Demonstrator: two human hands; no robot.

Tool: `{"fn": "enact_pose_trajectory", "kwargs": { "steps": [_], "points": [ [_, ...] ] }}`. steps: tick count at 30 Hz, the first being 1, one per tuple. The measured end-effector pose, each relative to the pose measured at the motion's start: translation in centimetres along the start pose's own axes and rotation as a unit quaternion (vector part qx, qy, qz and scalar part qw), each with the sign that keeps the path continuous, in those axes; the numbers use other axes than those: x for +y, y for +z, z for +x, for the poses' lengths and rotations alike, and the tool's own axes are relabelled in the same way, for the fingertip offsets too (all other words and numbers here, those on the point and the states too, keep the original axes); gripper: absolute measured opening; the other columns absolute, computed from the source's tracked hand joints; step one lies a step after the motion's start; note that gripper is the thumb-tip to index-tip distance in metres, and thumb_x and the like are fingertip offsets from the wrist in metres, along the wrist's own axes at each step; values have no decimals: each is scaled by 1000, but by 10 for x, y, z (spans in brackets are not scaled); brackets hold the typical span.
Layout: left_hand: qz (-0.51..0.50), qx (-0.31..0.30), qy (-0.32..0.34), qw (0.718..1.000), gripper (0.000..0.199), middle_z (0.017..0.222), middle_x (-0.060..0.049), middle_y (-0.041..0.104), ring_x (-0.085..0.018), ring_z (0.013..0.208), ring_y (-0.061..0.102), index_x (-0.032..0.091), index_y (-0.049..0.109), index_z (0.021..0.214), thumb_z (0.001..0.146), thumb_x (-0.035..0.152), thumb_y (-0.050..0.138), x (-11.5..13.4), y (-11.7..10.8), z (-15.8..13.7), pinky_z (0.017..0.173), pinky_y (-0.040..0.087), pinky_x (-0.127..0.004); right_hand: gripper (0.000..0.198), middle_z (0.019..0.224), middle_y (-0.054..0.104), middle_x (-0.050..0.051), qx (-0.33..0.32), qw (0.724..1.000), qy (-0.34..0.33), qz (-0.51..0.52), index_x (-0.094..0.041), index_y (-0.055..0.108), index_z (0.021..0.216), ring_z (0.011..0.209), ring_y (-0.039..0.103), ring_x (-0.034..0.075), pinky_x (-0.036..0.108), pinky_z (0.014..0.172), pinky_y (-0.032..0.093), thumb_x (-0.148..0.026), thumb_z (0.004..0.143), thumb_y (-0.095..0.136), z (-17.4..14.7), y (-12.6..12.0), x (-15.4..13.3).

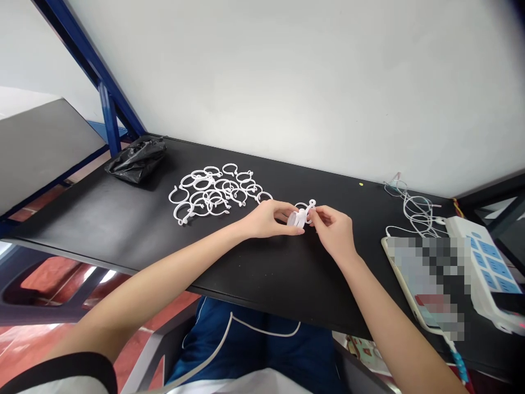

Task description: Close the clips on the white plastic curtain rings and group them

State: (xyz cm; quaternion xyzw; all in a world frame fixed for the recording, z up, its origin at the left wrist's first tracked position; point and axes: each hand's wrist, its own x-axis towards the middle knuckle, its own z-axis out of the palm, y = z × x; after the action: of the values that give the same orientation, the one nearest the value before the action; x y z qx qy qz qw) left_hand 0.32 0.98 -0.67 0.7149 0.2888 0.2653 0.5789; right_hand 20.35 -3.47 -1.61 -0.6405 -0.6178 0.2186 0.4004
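Observation:
Over the black tabletop, my left hand grips a small white plastic part with a round clear-looking disc between thumb and fingers. My right hand is closed, its thumb and fingertips pinching a white plastic ring with a small eyelet at its end. The ring and the disc part meet between the two hands; how they join is too small to tell. Left of my left hand lies a loose pile of white rings, open at one spot with small round ends.
A crumpled black plastic bag lies at the table's far left. On the right are a phone with a blurred screen, a white power strip and a tangle of white cable. A white wall stands behind the table.

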Motion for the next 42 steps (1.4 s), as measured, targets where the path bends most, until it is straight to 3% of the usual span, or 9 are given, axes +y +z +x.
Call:
{"fn": "enact_pose_trajectory", "kwargs": {
  "steps": [4,9,13,15,20,25,33,36,42],
  "points": [
    [13,50,0,999,53,106,-10,73,-23,101,69,11,67,114,70,38,80,-2,-3,2,83,57,-28,34,59,67,3,24,998,32,-38,-18,68,67,52,59,17,29,55,43,-47,83,62,5,-6,3],
    [63,66,33,995,47,104,-8,71,-21,96,67,13,65,111,78,47,72,-9,-1,4,76,56,-28,39,44,51,-1,-32,987,41,-150,-20,58,49,44,45,13,28,50,32,-41,82,57,9,-5,1],
    [90,59,66,992,42,109,-6,69,-20,102,64,16,62,109,81,47,69,-10,4,5,98,49,-34,35,42,47,-2,-70,974,52,-212,-21,49,45,42,40,13,27,47,28,-33,76,57,10,-2,-5],
    [82,42,72,993,40,107,-6,68,-20,103,64,17,60,106,82,47,68,-8,4,6,100,47,-34,36,43,47,-2,-73,973,48,-213,-21,47,44,42,40,13,27,46,28,-34,77,56,11,-2,-6],
    [121,-4,53,991,40,92,-4,66,-16,84,62,16,59,103,84,50,65,-5,0,6,77,49,-28,32,54,60,-1,-53,985,28,-163,-21,57,56,49,50,14,28,52,35,-42,80,58,14,-6,2],
    [99,-38,71,992,37,108,-6,70,-19,101,65,16,60,110,83,41,69,-8,4,5,90,49,-29,29,58,66,2,-26,991,14,-129,-19,67,64,48,52,15,29,55,39,-43,78,63,16,-10,10],
    [95,-13,93,991,41,111,-8,70,-19,105,66,14,61,116,83,35,71,-9,2,3,101,49,-31,33,55,62,2,-15,987,37,-153,-20,60,56,52,54,16,29,55,38,-44,79,62,23,-6,11],
    [93,29,95,991,40,109,-8,70,-18,102,68,14,60,116,81,29,72,-10,1,3,99,52,-32,26,59,64,1,-14,984,34,-175,-20,61,63,56,57,17,29,57,39,-43,76,66,25,-4,12],
    [49,64,74,994,43,112,-9,69,-19,101,69,14,59,116,78,26,74,-11,1,4,96,54,-34,24,70,69,4,-36,994,13,-102,-18,72,81,48,51,13,31,57,43,-40,75,64,24,-12,22]
  ]
}}
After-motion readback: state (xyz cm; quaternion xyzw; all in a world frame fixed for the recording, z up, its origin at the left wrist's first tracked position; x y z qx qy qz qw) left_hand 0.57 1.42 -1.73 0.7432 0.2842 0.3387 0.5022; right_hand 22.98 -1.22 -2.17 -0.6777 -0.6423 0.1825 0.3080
